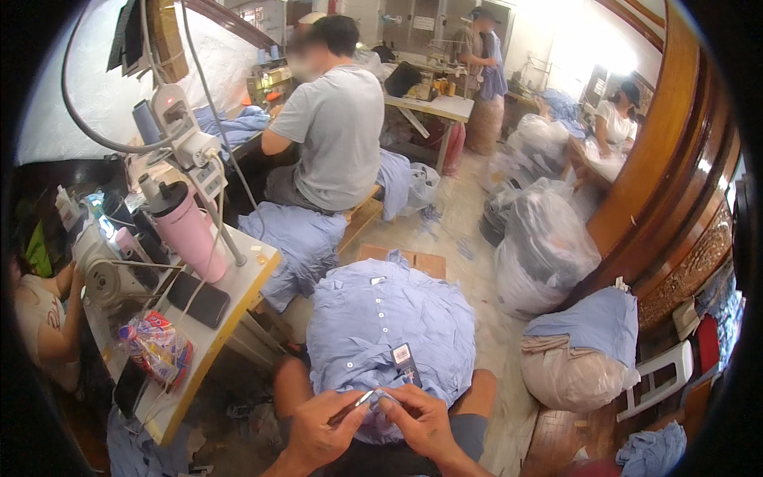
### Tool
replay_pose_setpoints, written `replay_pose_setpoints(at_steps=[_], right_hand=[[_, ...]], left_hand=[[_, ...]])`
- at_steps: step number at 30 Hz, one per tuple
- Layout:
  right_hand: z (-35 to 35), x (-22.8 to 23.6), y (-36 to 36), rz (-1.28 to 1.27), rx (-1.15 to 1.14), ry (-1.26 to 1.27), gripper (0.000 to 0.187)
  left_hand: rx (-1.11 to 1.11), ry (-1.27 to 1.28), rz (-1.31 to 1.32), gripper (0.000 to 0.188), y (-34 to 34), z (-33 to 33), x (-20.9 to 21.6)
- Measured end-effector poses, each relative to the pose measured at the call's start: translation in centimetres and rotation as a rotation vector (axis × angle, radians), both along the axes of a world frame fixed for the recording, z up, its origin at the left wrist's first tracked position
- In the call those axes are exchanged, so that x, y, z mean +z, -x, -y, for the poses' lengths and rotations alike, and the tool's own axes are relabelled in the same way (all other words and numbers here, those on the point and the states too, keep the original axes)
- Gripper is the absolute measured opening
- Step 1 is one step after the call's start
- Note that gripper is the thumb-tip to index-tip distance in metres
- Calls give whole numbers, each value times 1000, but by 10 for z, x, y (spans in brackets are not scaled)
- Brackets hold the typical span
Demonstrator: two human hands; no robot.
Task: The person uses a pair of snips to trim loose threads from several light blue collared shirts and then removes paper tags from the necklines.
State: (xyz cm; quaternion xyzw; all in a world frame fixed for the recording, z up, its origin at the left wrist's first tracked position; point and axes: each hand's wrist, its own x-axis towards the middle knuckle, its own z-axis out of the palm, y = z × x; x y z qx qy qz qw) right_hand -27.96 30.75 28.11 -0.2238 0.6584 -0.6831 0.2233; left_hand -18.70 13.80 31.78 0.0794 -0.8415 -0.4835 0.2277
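The shirt (413,306) lies bunched over the person's lap, buttons up, with a dark tag (404,362) resting on it. The left hand (316,428) has its fingers clamped on a small tool (363,398) with a bright metal tip; the right hand (420,419) has its fingers pinched together on a bit of blue cloth, seemingly the shirt's near edge. The two sets of fingertips nearly meet, and the tool's exact shape is too small to tell.

The likeliest mishap is a nick: with the metal so near the right fingers, a slip could catch skin or mark the cloth. Loose folds under the hands could also get caught by the tip unnoticed. The shirt has only the thighs beneath it, so a shift of the knees could slide it to the floor (477,318). On the worktop (214,338) at left, a cord crosses the phone (199,300); a tug might drag that off.
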Motion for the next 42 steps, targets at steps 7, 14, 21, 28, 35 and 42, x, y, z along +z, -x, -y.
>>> replay_pose_setpoints(at_steps=[7, 14, 21, 28, 35, 42], right_hand=[[-21, 2, 16, 242, 165, -54, 25], [-21, 13, 38, -303, 327, -199, 20], [-18, 20, 50, -507, 244, -312, 16], [-22, -19, -28, 305, -60, -139, 23], [2, -46, -34, 839, -309, 390, 19], [-18, -66, -13, 755, -285, 131, 19]], left_hand=[[-67, -444, 33, 26, 8, -7, -12], [-183, -577, 203, 20, 20, 0, -55], [-124, -538, 326, 24, 33, 3, -57], [56, -771, 180, 17, 30, -13, -66], [41, -536, 127, 12, 17, -34, -78], [55, -485, 211, 12, 24, -23, -83]])
